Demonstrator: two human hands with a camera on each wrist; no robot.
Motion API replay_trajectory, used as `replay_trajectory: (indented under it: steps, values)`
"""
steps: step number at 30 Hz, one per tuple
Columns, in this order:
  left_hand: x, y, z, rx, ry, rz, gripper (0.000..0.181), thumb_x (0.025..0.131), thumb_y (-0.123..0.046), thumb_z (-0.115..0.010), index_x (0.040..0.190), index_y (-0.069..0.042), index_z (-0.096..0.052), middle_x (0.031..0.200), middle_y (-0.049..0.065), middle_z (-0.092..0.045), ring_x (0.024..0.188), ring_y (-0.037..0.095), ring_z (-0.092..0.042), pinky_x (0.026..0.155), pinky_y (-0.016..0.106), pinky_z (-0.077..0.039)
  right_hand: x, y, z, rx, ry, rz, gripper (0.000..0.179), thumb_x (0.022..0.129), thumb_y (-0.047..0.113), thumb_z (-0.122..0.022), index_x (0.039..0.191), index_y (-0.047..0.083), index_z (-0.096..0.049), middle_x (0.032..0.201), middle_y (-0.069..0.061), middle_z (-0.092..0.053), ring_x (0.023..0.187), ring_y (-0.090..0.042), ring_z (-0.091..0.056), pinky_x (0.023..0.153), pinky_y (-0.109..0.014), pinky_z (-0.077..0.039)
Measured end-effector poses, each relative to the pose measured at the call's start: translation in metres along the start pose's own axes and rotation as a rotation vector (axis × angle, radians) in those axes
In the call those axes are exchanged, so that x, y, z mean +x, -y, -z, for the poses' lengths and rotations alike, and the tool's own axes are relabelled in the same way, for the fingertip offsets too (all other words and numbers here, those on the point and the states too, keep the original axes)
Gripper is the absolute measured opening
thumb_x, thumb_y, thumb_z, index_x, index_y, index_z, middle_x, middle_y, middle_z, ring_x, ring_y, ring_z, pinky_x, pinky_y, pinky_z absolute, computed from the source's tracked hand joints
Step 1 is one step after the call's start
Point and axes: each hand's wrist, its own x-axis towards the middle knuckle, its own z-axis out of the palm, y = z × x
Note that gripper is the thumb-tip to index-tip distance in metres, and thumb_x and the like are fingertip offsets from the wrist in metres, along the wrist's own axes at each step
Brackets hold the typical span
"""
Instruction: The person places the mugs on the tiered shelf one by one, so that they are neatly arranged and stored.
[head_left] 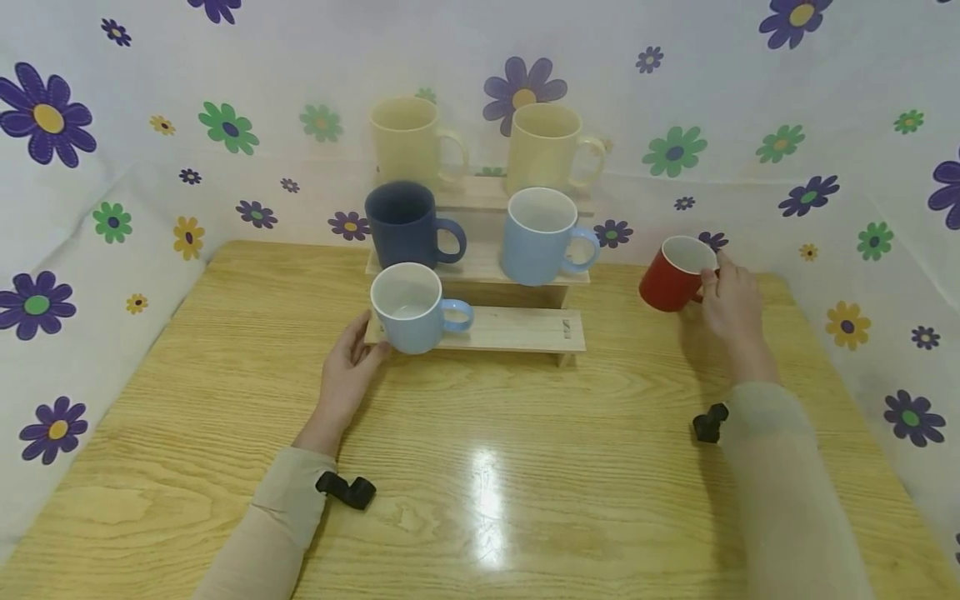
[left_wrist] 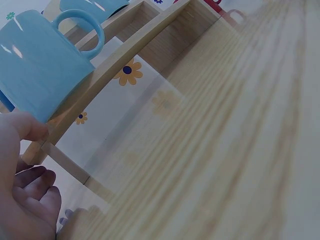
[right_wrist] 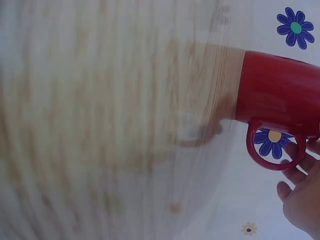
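My left hand grips the left end of the lowest step of a wooden stepped rack; in the left wrist view the thumb lies near the light blue mug and curled fingers sit below the board. That mug stands on the lowest step, its handle to the right. On the right, my right hand holds a red mug by its rim and handle side. The right wrist view shows fingertips at the red handle. Whether the mug's base touches the table cannot be told.
A dark blue mug and another light blue mug stand on the middle step. Two cream mugs, one left and one right, occupy the top step. Flower-patterned cloth surrounds the wooden table at back and sides.
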Motion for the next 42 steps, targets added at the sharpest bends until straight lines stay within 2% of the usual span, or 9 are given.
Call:
replay_trajectory:
  steps: [3, 8, 16, 22, 25, 30, 34, 39, 42]
  values:
    - [0.000, 0.000, 0.000, 0.007, -0.003, -0.001, 0.063, 0.096, -0.015, -0.057, 0.150, -0.001, -0.025, 0.154, 0.013, -0.026, 0.139, 0.023, -0.029, 0.111, 0.034, -0.026, 0.001, 0.000, -0.001, 0.066, 0.012, 0.031, 0.052, 0.106, 0.030, -0.027, 0.136, -0.011, -0.036, 0.111, -0.040, -0.049, 0.111, -0.055, -0.039, 0.096, -0.065, -0.026]
    - [0.001, 0.001, 0.001, 0.007, -0.005, -0.008, 0.063, 0.096, -0.015, -0.057, 0.149, -0.001, -0.026, 0.153, 0.014, -0.027, 0.138, 0.023, -0.031, 0.111, 0.034, -0.027, 0.000, 0.003, -0.001, 0.223, 0.089, 0.013, 0.055, 0.105, 0.031, -0.033, 0.141, -0.010, -0.031, 0.113, -0.037, -0.049, 0.103, -0.049, -0.047, 0.091, -0.060, -0.035]
    - [0.002, 0.005, 0.002, -0.005, 0.001, -0.015, 0.063, 0.096, -0.016, -0.058, 0.149, -0.001, -0.026, 0.153, 0.014, -0.027, 0.138, 0.024, -0.030, 0.111, 0.035, -0.026, -0.008, 0.007, -0.007, 0.511, 0.093, -0.161, 0.061, 0.101, 0.034, -0.045, 0.149, 0.001, -0.026, 0.098, -0.006, -0.051, 0.077, -0.002, -0.052, 0.071, -0.012, -0.046]
    - [0.013, 0.025, 0.004, 0.003, -0.008, -0.008, 0.065, 0.095, -0.023, -0.060, 0.150, -0.009, -0.028, 0.154, 0.007, -0.028, 0.138, 0.020, -0.032, 0.110, 0.033, -0.027, -0.010, 0.011, -0.014, 0.645, -0.002, -0.266, 0.058, 0.098, 0.028, -0.052, 0.148, 0.006, -0.034, 0.088, 0.012, -0.051, 0.069, -0.001, -0.054, 0.067, -0.011, -0.048]
    - [0.016, 0.031, 0.005, 0.007, -0.012, -0.014, 0.066, 0.095, -0.024, -0.061, 0.151, -0.010, -0.028, 0.154, 0.007, -0.028, 0.138, 0.019, -0.032, 0.110, 0.033, -0.027, -0.012, 0.014, -0.016, 0.772, -0.015, -0.352, 0.060, 0.096, 0.029, -0.057, 0.149, 0.014, -0.034, 0.093, 0.008, -0.052, 0.071, -0.006, -0.052, 0.068, -0.011, -0.047]
    - [0.016, 0.033, 0.004, -0.012, -0.010, -0.022, 0.065, 0.095, -0.021, -0.061, 0.150, -0.009, -0.028, 0.153, 0.007, -0.029, 0.137, 0.019, -0.032, 0.110, 0.033, -0.027, -0.017, 0.022, -0.017, 1.146, -0.075, -0.534, 0.064, 0.088, 0.022, -0.067, 0.145, 0.021, -0.037, 0.133, -0.001, -0.053, 0.093, -0.008, -0.047, 0.076, -0.016, -0.047]
    - [0.015, 0.033, 0.002, -0.011, -0.012, -0.034, 0.065, 0.095, -0.023, -0.061, 0.150, -0.008, -0.029, 0.153, 0.008, -0.030, 0.137, 0.019, -0.033, 0.110, 0.032, -0.028, -0.019, 0.026, -0.021, 1.296, -0.163, -0.585, 0.061, 0.084, 0.015, -0.071, 0.139, 0.018, -0.045, 0.147, 0.001, -0.041, 0.090, -0.007, -0.044, 0.076, -0.020, -0.050]
    - [0.014, 0.034, 0.002, 0.016, -0.031, -0.051, 0.064, 0.095, -0.028, -0.061, 0.149, -0.010, -0.032, 0.152, 0.006, -0.033, 0.136, 0.018, -0.035, 0.109, 0.031, -0.029, -0.023, 0.030, -0.028, 1.426, -0.254, -0.607, 0.054, 0.080, 0.007, -0.073, 0.131, 0.015, -0.056, 0.122, -0.003, -0.058, 0.077, -0.009, -0.044, 0.062, -0.028, -0.055]
    - [0.014, 0.034, 0.002, 0.021, -0.034, -0.058, 0.065, 0.094, -0.029, -0.062, 0.149, -0.011, -0.032, 0.152, 0.006, -0.032, 0.136, 0.019, -0.035, 0.109, 0.032, -0.029, -0.026, 0.033, -0.032, 1.457, -0.291, -0.598, 0.049, 0.079, 0.004, -0.074, 0.125, 0.012, -0.061, 0.099, -0.002, -0.056, 0.070, -0.011, -0.039, 0.057, -0.027, -0.054]
